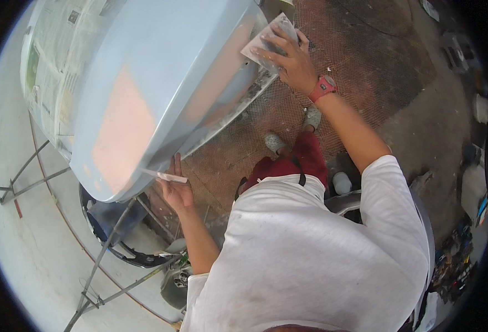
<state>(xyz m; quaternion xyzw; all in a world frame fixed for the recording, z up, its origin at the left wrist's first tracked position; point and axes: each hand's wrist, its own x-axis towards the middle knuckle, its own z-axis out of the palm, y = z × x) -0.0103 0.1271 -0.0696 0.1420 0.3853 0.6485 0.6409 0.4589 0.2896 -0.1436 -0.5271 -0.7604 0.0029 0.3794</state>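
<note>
Two hands on large grey-blue primed car body panel (pixel 144 94) on metal stand | right hand (pixel 288 58) fingers spread flat, pressing thin grey sandpaper sheet (pixel 266 41) at panel's far edge | left hand (pixel 174 188) pinches small white strip (pixel 169 176) at near edge | sheet looks light, floppy: hold flat under palm; panel stiff, bulky

I'm looking down into a car body repair workshop: a large grey-primed car body panel (pixel 144 94) with pinkish filler patches sits on a metal tube stand (pixel 97 271), newspaper masking (pixel 55 61) covers its far end, and dusty red-brown floor matting (pixel 365 61) lies below.
</note>
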